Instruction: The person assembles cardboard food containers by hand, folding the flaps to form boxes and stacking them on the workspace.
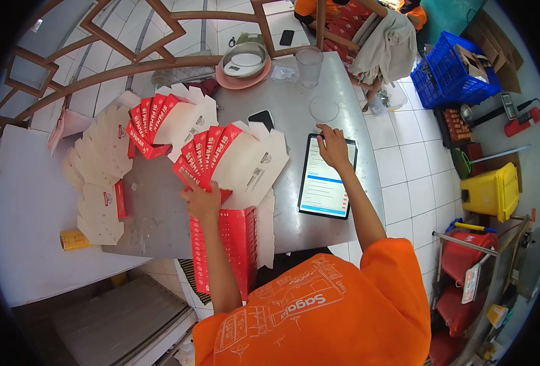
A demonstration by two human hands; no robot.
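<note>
Half-curled left hand (pixel 203 201) is touching fanned cartons (pixel 244 165), hold unclear — a nudge risks spilling them — while the loosely spread, empty right hand (pixel 333 147) is overlapping the tablet (pixel 322 188).

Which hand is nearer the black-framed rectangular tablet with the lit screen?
The right hand, over the upper end of the tablet. The left hand is off to its left, at the fanned red-and-white cardboard boxes.

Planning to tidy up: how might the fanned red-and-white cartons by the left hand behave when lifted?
The cartons look like thin card, so probably light and somewhat bendable. Fanned in overlapping layers, they may slide apart.
</note>
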